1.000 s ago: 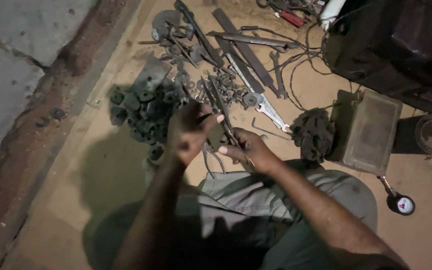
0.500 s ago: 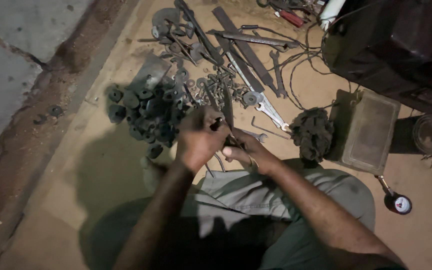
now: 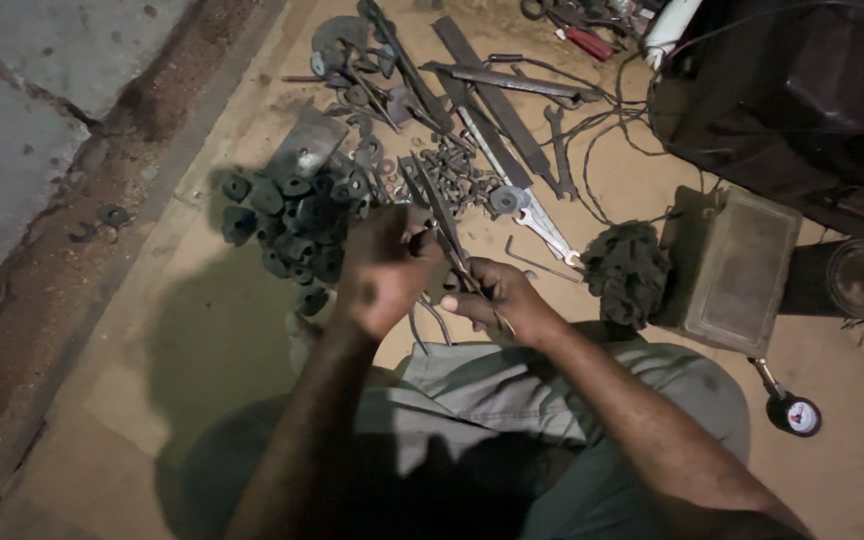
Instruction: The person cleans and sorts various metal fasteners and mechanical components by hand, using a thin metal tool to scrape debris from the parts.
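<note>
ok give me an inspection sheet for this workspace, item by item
surface: sandy ground, with a concrete edge at the left.
job's things: a thin metal tool held between both hands.
clutter: pile of dark round rubber parts; nuts and bolts; wrenches; flat metal bars; dark chain bundle; dusty box; pressure gauge.
grip: left hand closed on the tool's upper part; right hand closed on its lower part.
cables: thin wires looping over the ground.
surroundings: dark machine at upper right.
</note>
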### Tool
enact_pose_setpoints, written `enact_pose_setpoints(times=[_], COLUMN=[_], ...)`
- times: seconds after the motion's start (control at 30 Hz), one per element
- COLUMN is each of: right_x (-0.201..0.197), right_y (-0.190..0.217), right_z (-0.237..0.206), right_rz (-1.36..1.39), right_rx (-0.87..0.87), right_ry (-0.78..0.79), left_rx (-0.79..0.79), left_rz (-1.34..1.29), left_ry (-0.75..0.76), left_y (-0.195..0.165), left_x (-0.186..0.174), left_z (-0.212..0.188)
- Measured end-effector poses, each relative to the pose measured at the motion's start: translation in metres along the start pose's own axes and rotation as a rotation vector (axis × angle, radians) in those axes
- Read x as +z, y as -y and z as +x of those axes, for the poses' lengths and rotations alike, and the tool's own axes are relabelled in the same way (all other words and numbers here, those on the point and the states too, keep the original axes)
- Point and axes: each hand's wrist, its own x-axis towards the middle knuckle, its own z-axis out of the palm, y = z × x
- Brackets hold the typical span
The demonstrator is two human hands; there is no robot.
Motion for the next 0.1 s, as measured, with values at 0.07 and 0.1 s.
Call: enact_pose_setpoints(times=[0.07, 0.1], right_x=[-0.001, 0.000], right_y=[-0.002, -0.003], right_z=[0.000, 0.000], right_rz=[0.003, 0.017], right_rx=[-0.024, -0.041], right_ry=[-0.002, -0.001], left_rx=[-0.005, -0.006], left_rz=[-0.033, -0.032], left_ry=[-0.042, -0.040], left_y=[0.010, 0.017], left_x=[0.006, 0.004], left_z=[-0.001, -0.006])
